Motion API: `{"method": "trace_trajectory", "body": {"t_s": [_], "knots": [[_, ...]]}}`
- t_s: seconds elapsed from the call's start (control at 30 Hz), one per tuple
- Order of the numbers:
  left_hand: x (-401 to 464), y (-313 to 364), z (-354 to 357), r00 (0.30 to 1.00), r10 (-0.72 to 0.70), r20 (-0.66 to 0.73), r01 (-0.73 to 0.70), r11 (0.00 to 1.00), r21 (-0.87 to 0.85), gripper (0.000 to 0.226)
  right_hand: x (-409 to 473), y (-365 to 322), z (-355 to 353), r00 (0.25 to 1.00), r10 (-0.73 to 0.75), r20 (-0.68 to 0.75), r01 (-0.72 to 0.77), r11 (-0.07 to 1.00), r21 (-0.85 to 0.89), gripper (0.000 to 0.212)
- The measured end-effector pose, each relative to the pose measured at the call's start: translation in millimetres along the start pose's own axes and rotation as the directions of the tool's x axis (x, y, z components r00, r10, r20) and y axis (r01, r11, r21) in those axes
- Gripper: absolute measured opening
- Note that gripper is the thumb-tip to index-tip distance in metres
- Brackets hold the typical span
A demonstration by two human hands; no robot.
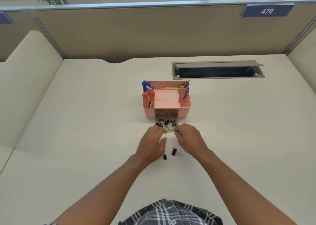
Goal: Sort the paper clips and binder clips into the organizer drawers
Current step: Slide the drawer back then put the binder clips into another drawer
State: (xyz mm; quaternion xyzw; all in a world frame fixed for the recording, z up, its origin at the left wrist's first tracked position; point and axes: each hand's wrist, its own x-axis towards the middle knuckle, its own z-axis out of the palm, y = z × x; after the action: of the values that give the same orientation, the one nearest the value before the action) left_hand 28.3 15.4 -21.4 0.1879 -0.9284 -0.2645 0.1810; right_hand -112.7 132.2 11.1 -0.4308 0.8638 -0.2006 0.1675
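On the cream desk (85, 139), the left hand (151, 143) reaches toward the front edge of the clear drawer (166, 124), its fingers loosely spread and blurred, so whether they touch the drawer cannot be told. That drawer stands pulled out of the pink organizer (166, 103) and holds several black binder clips (166, 122), while two more binder clips (176, 152) lie on the desk between the wrists. The right hand (189, 137) has its fingertips curled at the drawer's front right corner, seemingly pinching its edge.
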Motion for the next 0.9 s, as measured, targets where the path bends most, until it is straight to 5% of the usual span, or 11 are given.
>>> {"method": "trace_trajectory", "body": {"t_s": [0.17,0.4,0.7,0.9], "knots": [[-60.5,-2.2,25.7,0.984,-0.062,0.170,0.052,0.997,0.059,0.046,-39.4,11.4,30.6,0.977,0.080,0.197,-0.077,0.997,-0.024,0.038],[-64.9,-2.5,31.0,0.995,-0.054,0.089,0.048,0.996,0.072,0.011,-55.5,13.0,57.1,1.000,-0.006,0.028,0.007,1.000,-0.017,0.014],[4.0,-1.3,1.3,0.994,-0.025,-0.106,0.040,0.989,0.143,0.017,-8.7,-2.0,21.5,0.973,-0.060,-0.224,0.068,0.997,0.026,0.021],[57.9,-1.4,-7.8,0.997,0.003,-0.075,0.011,0.982,0.191,0.008,39.7,-16.2,4.2,0.972,-0.088,-0.216,0.082,0.996,-0.037,0.014]]}}
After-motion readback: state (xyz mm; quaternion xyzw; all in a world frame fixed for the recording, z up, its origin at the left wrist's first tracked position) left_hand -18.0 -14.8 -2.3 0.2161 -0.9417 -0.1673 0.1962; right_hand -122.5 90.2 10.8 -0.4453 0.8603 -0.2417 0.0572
